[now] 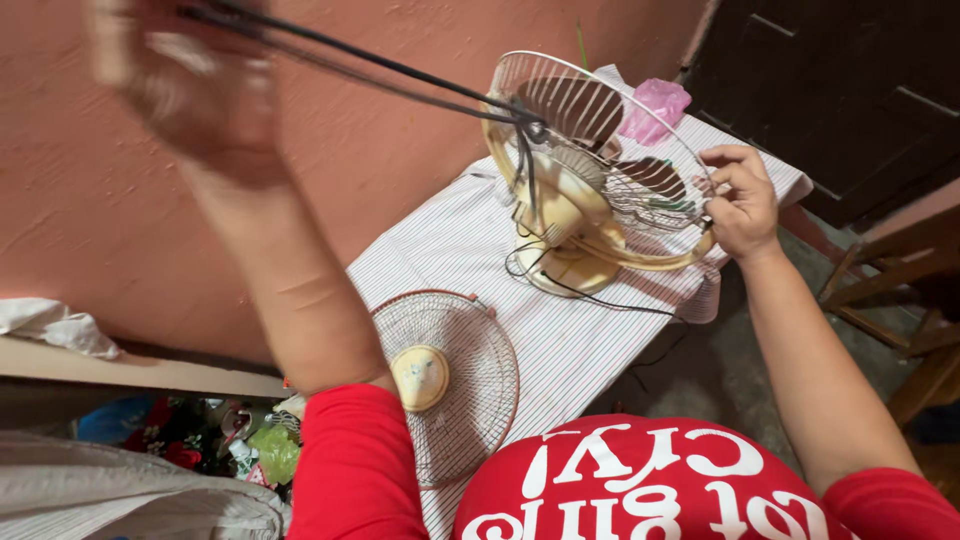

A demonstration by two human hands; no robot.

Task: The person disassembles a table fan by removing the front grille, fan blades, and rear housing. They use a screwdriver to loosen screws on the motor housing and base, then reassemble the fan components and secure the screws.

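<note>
A cream table fan with its rear wire cage stands on a white striped cloth covering the table. My right hand grips the rim of the fan's cage at its right side. My left hand, blurred and raised high at the upper left, holds the fan's black power cord, which stretches taut down to the fan's motor. The detached front grille with a cream centre cap lies flat on the cloth near my chest.
A pink plastic bag lies behind the fan. A salmon wall rises on the left, a dark door at the upper right. A wooden chair stands at the right. Clutter and a green bag sit low at the left.
</note>
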